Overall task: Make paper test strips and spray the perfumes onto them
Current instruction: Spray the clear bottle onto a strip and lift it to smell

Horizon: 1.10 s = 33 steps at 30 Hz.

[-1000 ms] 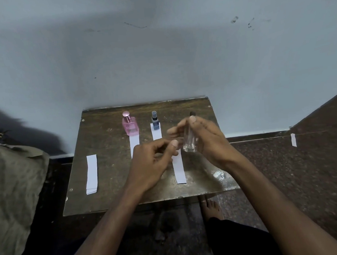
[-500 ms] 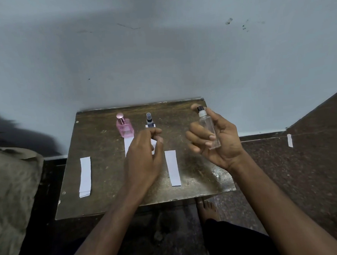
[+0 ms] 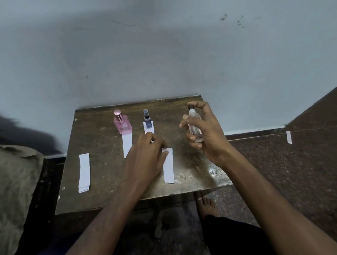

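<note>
My right hand [image 3: 209,136] holds a clear spray bottle [image 3: 194,125] upright above the right side of the small dark table [image 3: 101,143], with the forefinger on its black nozzle. My left hand [image 3: 146,158] rests on the table with curled fingers, its thumb pressing the top end of a white paper strip [image 3: 168,168]. A pink perfume bottle [image 3: 122,124] stands at the head of a second strip [image 3: 127,143]. A small blue bottle [image 3: 148,121] stands on a third strip [image 3: 149,129], partly hidden by my left hand.
A stack of spare strips [image 3: 84,173] lies on the table's left part. The wall rises right behind the table. A grey cloth [image 3: 11,186] lies at left, a scrap of paper [image 3: 288,137] on the right ledge, and my bare foot [image 3: 207,205] under the table's front edge.
My right hand has moved the clear bottle right and turned it upright, forefinger now on the nozzle. My left hand has come away from the bottle and dropped onto the strip's top end.
</note>
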{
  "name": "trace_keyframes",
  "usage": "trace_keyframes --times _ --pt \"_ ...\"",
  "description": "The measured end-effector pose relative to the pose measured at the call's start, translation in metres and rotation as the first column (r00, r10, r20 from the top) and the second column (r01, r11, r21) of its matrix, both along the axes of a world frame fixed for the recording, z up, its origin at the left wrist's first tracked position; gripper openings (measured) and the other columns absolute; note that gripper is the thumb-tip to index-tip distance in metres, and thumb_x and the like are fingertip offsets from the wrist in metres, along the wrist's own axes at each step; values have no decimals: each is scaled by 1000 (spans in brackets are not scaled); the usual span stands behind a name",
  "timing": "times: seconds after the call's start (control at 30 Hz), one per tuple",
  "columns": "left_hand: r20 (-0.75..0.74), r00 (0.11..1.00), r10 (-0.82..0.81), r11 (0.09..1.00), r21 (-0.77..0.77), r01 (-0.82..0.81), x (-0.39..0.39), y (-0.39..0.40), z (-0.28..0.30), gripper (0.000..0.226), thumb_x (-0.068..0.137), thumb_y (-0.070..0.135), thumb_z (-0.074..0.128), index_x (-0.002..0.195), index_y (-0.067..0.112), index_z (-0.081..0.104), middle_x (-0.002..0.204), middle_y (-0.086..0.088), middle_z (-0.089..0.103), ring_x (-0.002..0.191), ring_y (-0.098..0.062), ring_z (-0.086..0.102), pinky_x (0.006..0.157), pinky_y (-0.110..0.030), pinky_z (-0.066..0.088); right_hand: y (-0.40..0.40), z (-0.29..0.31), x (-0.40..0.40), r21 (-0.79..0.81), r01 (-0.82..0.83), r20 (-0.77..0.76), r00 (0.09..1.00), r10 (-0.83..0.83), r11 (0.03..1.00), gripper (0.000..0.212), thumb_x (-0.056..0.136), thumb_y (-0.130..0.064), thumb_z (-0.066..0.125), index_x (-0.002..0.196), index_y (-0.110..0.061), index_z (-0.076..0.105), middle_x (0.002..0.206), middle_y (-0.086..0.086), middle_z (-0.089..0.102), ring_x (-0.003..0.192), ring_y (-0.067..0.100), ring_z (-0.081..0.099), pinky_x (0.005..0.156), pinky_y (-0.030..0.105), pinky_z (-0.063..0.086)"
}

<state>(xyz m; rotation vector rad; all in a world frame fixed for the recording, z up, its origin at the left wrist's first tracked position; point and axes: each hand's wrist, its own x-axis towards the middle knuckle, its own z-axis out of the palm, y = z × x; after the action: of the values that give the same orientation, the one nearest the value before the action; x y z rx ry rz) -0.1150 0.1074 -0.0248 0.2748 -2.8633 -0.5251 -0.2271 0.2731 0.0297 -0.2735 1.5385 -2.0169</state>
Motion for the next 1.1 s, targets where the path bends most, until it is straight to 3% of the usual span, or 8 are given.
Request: trace_keyframes --times 0.2,0.33,0.43,0.57,0.7,0.8,0.97,1.1 --pt "11 1000 4 988 155 -6 17 0 7 9 92 23 77 93 20 69 87 7 71 81 -12 66 71 -37 56 10 15 43 149 111 -247 966 -71 983 36 106 -20 63 135 -32 47 92 12 71 55 23 55 43 26 38" --pt "-39 984 173 880 454 -137 53 -7 43 18 92 14 81 107 21 77 82 15 71 73 8 68 68 -6 51 16 38 89 137 239 -332 925 -182 961 34 106 -25 64 135 -35 49 91 10 70 56 24 52 45 27 39" --pt "-90 948 305 807 553 -207 94 -11 90 21 92 19 82 111 27 80 84 21 74 78 13 70 80 -17 61 18 65 134 82 359 -383 873 -303 930 31 105 -36 63 134 -36 53 99 12 64 62 20 53 49 28 42" --pt "-185 898 399 756 621 -208 146 -5 157 12 90 21 82 97 30 82 84 19 80 80 1 77 84 -37 66 17 113 196 67 455 -603 728 -327 888 23 109 -43 54 129 -35 58 83 -3 62 66 14 55 66 33 46" --pt "-319 850 419 780 606 -158 186 11 233 10 87 22 83 87 31 79 80 21 79 75 6 75 80 -27 64 14 191 240 -11 555 -865 413 -286 832 17 110 -27 50 120 -23 63 56 -14 43 48 3 46 52 14 34" --pt "-404 811 424 778 621 -97 211 20 284 8 89 25 84 84 27 78 73 16 79 71 5 75 78 -20 63 15 240 259 -102 592 -933 221 -283 799 20 110 -24 50 119 -16 66 56 -13 35 47 3 38 50 16 31" --pt "-472 753 459 717 697 0 241 24 351 6 92 24 83 90 22 78 73 10 80 72 -5 79 81 -31 65 14 292 277 -230 563 -931 112 -349 794 24 112 -27 44 121 -15 64 60 -9 42 49 5 41 49 19 34" --pt "-514 721 465 721 692 28 255 26 387 6 92 26 84 91 22 79 74 9 80 71 -6 80 81 -33 67 12 320 282 -294 536 -919 69 -388 791 23 114 -31 37 122 -24 58 60 3 51 50 21 52 50 37 42"
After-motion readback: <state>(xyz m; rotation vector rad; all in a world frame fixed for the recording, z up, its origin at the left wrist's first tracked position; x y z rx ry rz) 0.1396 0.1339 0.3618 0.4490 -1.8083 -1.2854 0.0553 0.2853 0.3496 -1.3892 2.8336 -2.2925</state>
